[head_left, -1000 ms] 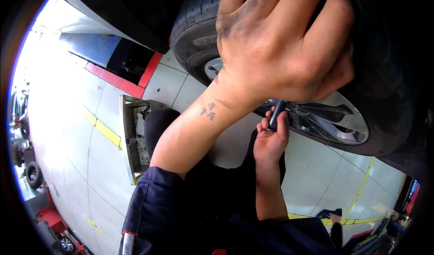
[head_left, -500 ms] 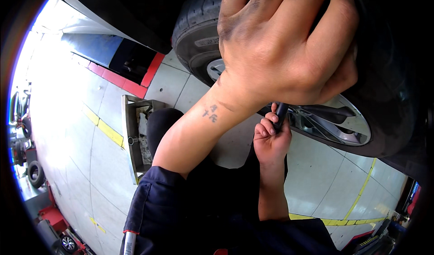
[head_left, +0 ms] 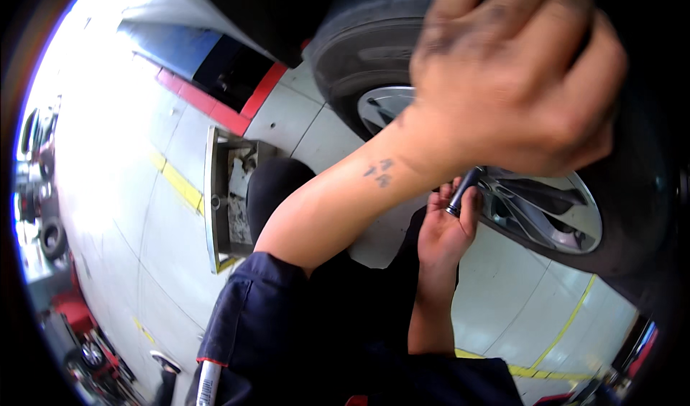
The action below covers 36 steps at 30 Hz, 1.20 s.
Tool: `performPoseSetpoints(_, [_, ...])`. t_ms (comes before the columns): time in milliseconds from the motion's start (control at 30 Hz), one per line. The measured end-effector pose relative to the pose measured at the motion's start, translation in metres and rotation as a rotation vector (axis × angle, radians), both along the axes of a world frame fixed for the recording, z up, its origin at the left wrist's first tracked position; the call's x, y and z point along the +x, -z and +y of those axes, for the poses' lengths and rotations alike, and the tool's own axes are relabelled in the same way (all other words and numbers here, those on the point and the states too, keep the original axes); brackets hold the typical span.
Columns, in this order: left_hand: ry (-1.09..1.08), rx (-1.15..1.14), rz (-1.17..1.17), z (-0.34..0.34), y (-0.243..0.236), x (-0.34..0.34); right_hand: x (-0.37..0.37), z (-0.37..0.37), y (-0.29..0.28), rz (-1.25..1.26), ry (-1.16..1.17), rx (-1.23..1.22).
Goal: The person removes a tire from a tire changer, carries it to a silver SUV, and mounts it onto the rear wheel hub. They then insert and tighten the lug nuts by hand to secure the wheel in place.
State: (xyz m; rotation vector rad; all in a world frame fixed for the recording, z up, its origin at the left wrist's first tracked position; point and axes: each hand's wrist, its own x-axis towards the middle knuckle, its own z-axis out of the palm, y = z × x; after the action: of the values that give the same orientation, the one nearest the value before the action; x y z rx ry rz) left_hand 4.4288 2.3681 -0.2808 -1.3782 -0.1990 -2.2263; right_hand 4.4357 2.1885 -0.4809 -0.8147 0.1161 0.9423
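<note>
My left hand (head_left: 517,82) is raised high and close in front of the tyre (head_left: 359,53), its fingers curled. Blur and the back of the hand hide the fingertips and whatever they grip. Lower down, my right hand (head_left: 445,230) closes its fingers around a black cylindrical socket tool (head_left: 465,190) with a shiny ring at its near end. The tool's far end points up toward the middle of the silver alloy wheel (head_left: 575,212). My left forearm crosses in front of part of the wheel.
A metal tray-like stool (head_left: 215,204) stands beside my left knee (head_left: 280,190). A blue lift ramp (head_left: 165,50) with red edging lies beyond it. Yellow lines mark the tiled floor (head_left: 144,248). Loose tyres (head_left: 54,237) sit at far left; a shoe (head_left: 165,363) shows at lower left.
My left hand appears farther right, as does much of the scene. My right hand has turned a little, showing more of the black tool. A shoe has come into view at lower left.
</note>
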Motion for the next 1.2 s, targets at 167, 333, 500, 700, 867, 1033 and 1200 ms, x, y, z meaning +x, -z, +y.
performPoseSetpoints(167, [0.108, -0.293, 0.040, -0.028, 0.022, -0.007, 0.012, -0.006, 0.002, 0.563, -0.282, 0.560])
performPoseSetpoints(333, [0.048, -0.293, -0.062, -0.026, 0.024, -0.009, 0.014, -0.007, 0.007, 0.257, -0.150, 0.130])
performPoseSetpoints(500, [0.092, -0.232, 0.047, -0.025, 0.026, -0.020, 0.012, -0.003, -0.002, 0.478, -0.337, 0.415])
performPoseSetpoints(700, [0.120, -0.224, 0.119, -0.023, 0.024, -0.018, 0.016, -0.007, 0.012, 0.276, -0.178, 0.226])
performPoseSetpoints(867, [0.132, -0.273, 0.141, -0.015, 0.025, -0.017, 0.027, 0.001, 0.021, 0.340, -0.307, 0.499])
performPoseSetpoints(1033, [0.118, -0.302, 0.166, -0.016, 0.027, -0.024, 0.015, 0.007, 0.017, 0.192, -0.162, 0.229])
performPoseSetpoints(1200, [0.095, -0.315, 0.184, -0.018, 0.029, -0.027, 0.009, 0.007, 0.022, -0.110, 0.014, 0.006])
